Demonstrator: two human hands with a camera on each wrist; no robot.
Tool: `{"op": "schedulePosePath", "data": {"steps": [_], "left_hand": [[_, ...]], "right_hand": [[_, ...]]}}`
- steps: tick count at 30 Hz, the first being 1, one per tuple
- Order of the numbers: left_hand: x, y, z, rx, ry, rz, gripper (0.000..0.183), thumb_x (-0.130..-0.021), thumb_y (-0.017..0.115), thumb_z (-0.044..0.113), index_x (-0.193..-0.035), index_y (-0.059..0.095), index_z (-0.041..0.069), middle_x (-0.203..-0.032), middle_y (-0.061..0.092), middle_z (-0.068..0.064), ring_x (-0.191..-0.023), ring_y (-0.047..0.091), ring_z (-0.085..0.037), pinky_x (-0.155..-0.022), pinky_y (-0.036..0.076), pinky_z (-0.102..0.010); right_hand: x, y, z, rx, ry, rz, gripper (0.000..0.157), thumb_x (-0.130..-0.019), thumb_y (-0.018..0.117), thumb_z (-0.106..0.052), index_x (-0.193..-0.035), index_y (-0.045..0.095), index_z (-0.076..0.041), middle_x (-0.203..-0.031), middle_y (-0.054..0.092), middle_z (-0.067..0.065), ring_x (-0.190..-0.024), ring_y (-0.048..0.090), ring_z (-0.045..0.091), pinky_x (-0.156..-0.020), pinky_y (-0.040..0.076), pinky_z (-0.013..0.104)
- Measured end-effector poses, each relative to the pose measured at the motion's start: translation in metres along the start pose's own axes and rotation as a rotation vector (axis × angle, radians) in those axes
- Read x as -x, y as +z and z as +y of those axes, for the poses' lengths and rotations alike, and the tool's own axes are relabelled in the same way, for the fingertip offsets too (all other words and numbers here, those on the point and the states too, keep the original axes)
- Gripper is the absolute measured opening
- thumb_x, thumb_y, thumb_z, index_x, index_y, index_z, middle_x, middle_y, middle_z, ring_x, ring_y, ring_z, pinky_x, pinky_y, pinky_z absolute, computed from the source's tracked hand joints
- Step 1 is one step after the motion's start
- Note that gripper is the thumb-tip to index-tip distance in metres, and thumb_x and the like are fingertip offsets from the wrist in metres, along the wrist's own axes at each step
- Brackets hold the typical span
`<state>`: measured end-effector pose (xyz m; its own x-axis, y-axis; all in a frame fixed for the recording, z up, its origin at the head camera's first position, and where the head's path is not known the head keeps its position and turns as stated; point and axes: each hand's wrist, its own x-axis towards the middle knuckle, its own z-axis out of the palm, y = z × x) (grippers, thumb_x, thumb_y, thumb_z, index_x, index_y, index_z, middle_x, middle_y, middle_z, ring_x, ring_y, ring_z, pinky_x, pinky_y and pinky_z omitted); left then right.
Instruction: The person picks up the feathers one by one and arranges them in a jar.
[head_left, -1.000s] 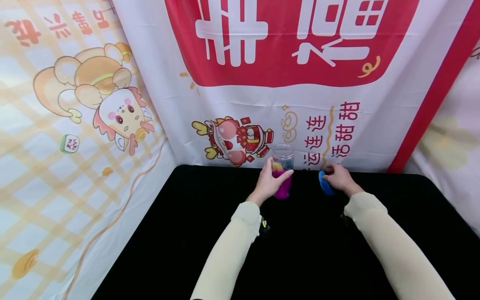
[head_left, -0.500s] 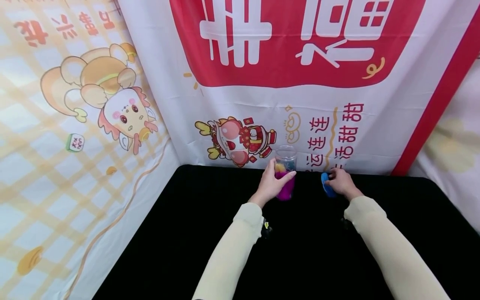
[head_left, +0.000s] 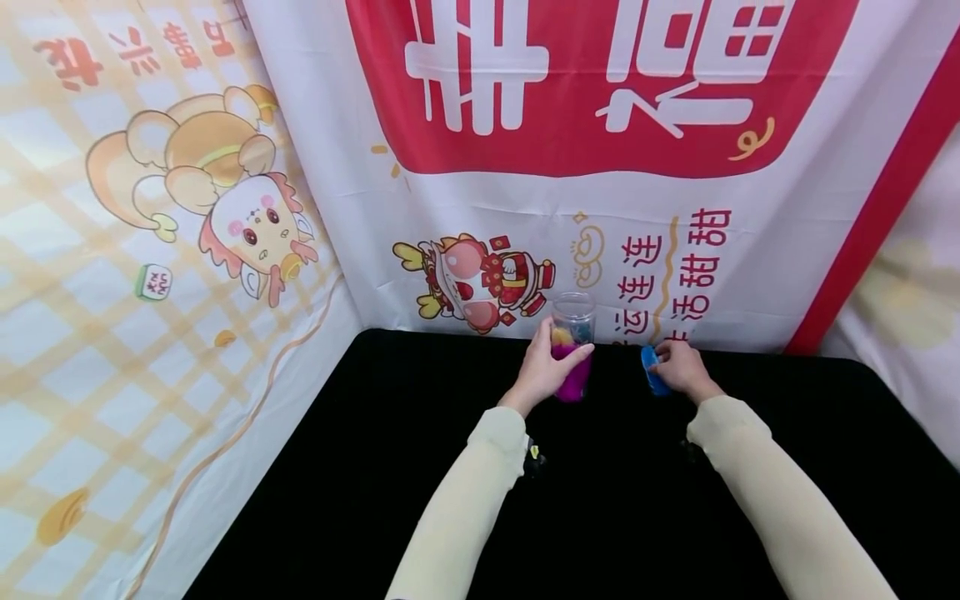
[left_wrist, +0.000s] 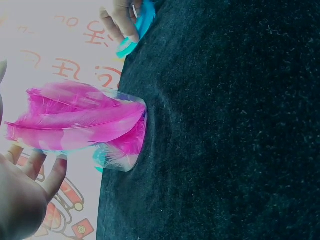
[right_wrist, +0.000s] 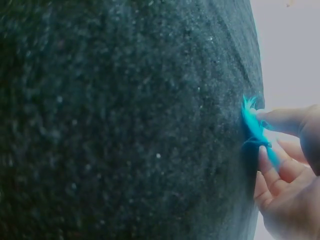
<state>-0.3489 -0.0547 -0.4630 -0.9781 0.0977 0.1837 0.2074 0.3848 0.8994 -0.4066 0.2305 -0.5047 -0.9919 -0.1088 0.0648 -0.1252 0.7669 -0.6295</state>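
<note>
At the table's far edge, my left hand (head_left: 546, 367) grips a clear jar (head_left: 573, 307) from its left side, thumb across the near face. Magenta feathers (left_wrist: 85, 117) fill its lower part. Some yellow and blue-green shows higher inside in the head view. The jar stands upright with its base on the cloth. To the right of it, my right hand (head_left: 681, 369) pinches a blue feather (right_wrist: 256, 122) between thumb and fingers, low at the cloth's edge. Both hands are apart, with a gap between jar and blue feather.
A black cloth-covered table (head_left: 600, 500) spreads before me. Right behind its far edge hangs a white and red printed curtain (head_left: 480, 200). Another printed curtain (head_left: 150, 333) runs along the left side.
The head view has swung slightly left, so the scene sits further right. My right hand has lowered a little with the blue feather. The left hand's grip on the jar looks the same.
</note>
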Motion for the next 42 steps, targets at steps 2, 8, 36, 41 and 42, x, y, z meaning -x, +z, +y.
{"op": "schedulePosePath", "data": {"steps": [2,8,36,41,42], "left_hand": [[0.001,0.000,0.000,0.001,-0.004,-0.004,0.078,-0.089,0.073,0.060,-0.149,0.037,0.027,-0.144,0.050,-0.002,-0.130,0.052,-0.019,-0.111,0.043,-0.041],[0.001,-0.001,0.000,0.008,-0.009,-0.008,0.078,-0.088,0.072,0.063,-0.148,0.038,0.027,-0.143,0.050,-0.001,-0.128,0.052,-0.018,-0.110,0.043,-0.040],[0.003,-0.002,0.001,-0.006,0.008,-0.007,0.076,-0.092,0.072,0.055,-0.150,0.037,0.023,-0.144,0.050,-0.004,-0.129,0.053,-0.021,-0.111,0.043,-0.041],[0.004,-0.002,0.002,-0.003,0.008,-0.016,0.078,-0.090,0.072,0.060,-0.149,0.037,0.023,-0.143,0.051,-0.004,-0.128,0.053,-0.019,-0.110,0.044,-0.040],[0.003,-0.002,0.002,-0.002,0.009,-0.016,0.078,-0.090,0.072,0.060,-0.149,0.037,0.023,-0.143,0.051,-0.003,-0.128,0.053,-0.019,-0.110,0.044,-0.040]], "right_hand": [[0.001,0.001,-0.001,0.001,-0.003,0.008,0.034,-0.088,0.073,-0.008,-0.114,0.066,0.013,-0.106,0.071,0.026,-0.104,0.064,0.043,-0.094,0.050,0.054],[0.004,-0.003,-0.007,-0.022,0.019,0.002,0.030,-0.089,0.072,-0.008,-0.113,0.070,0.010,-0.103,0.072,0.023,-0.103,0.065,0.040,-0.093,0.050,0.053],[0.023,-0.034,-0.032,-0.330,0.079,-0.042,0.032,-0.103,0.062,-0.016,-0.124,0.064,0.009,-0.106,0.072,0.017,-0.086,0.064,0.016,-0.072,0.055,0.030],[0.025,-0.039,-0.037,-0.361,0.056,-0.032,0.034,-0.103,0.063,-0.018,-0.124,0.065,0.009,-0.110,0.072,0.018,-0.087,0.065,0.013,-0.075,0.058,0.031],[0.026,-0.040,-0.038,-0.364,0.048,-0.030,0.034,-0.103,0.063,-0.019,-0.124,0.065,0.008,-0.111,0.072,0.018,-0.087,0.065,0.013,-0.076,0.058,0.032]]}}
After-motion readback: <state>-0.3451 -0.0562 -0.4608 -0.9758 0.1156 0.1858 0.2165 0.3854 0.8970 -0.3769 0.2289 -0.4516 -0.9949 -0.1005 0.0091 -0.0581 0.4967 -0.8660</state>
